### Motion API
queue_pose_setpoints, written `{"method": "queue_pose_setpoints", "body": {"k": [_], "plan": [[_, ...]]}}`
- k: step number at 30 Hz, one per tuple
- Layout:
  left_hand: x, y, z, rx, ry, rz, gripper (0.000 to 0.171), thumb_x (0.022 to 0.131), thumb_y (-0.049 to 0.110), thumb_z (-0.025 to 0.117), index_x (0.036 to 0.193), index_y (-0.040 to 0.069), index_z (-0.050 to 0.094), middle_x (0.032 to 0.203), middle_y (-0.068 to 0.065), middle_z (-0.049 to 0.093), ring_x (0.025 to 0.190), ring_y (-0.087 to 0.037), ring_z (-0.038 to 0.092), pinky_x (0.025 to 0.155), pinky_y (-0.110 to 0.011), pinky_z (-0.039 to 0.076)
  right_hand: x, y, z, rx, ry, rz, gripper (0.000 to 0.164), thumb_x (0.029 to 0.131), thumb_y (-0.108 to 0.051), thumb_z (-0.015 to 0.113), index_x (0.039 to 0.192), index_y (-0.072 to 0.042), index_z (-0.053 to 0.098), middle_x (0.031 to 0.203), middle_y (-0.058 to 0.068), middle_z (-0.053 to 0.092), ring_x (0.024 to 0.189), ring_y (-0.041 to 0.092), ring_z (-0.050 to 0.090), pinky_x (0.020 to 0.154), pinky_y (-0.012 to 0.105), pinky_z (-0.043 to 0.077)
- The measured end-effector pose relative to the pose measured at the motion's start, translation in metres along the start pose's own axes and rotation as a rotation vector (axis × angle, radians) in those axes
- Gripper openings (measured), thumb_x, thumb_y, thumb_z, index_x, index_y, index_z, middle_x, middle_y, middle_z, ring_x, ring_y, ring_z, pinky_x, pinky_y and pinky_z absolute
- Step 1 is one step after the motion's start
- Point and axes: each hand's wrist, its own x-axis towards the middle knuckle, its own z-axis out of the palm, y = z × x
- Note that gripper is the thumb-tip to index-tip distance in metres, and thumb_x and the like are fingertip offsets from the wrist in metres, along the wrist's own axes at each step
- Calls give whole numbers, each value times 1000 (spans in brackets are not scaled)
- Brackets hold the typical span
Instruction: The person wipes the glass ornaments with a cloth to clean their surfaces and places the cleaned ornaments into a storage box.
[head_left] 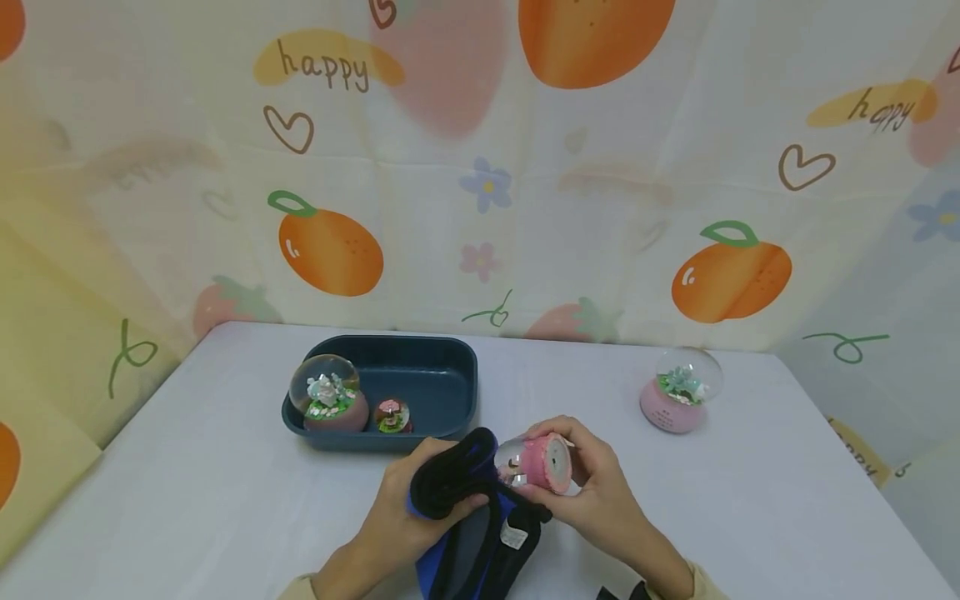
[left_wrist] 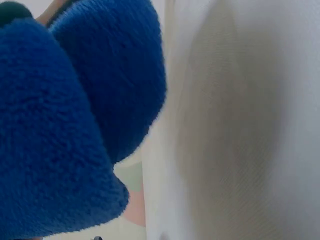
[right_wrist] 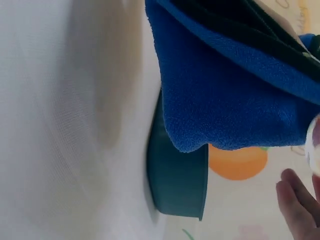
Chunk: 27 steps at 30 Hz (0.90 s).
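Observation:
In the head view, my left hand (head_left: pixel 397 508) grips a folded blue cloth (left_wrist: pixel 45 130) with black edging and a white label. My right hand (head_left: pixel 603 492) holds a small snow globe (head_left: pixel 546 463) tipped on its side, fingers and thumb round its pink base. The globe's clear dome points left, right beside the cloth; whether they touch I cannot tell. Plush blue folds fill much of the left wrist view. At the right edge of the right wrist view, only part of the globe and some fingertips (right_wrist: pixel 292 200) show.
A dark teal tray (head_left: pixel 420 379) stands behind my left hand, holding a large snow globe (head_left: pixel 339 412) and a tiny one (head_left: pixel 393 416). Another pink-based snow globe (head_left: pixel 672 408) stands at the back right of the white table (head_left: pixel 187 483). A fruit-print curtain (head_left: pixel 480 233) hangs behind.

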Motion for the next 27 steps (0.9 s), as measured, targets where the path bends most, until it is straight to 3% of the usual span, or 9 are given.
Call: {"method": "queue_pose_setpoints", "body": {"k": [3,6,10,17,27], "plan": [[0,1,-1,4,12,-15,52,72,-2,85,117,5,60,106,-10,71,96,-12,70,88,-21,54,2,2,-2,-29,68,-73,51,70,10,83,114,-2,59,106,8,63,93,9,62,79,22,58],[0,1,-1,-23,25,-28,55,71,-4,84,120,5,59,109,-11,71,100,-11,69,90,-21,54,4,4,-5,-35,84,-117,53,66,13,83,112,-1,61,105,7,61,94,9,60,84,20,56],[-1,2,-2,-59,29,-42,57,72,-7,83,122,3,57,112,-12,70,105,-9,68,92,-22,54,5,5,-6,-66,59,-122,53,67,13,81,114,-5,64,107,6,60,96,9,58,87,19,54],[0,0,-4,-57,65,-62,59,70,-10,82,122,2,57,113,-12,68,107,-7,66,94,-20,52,5,8,-7,-197,69,-149,55,67,8,84,115,-10,63,105,5,66,86,8,64,76,21,56],[1,0,-7,-49,142,-179,58,74,-10,78,127,4,59,121,1,65,108,-5,62,95,-17,48,6,7,-11,-215,87,-130,52,68,10,83,115,-6,67,108,7,64,89,7,68,74,24,59]]}}
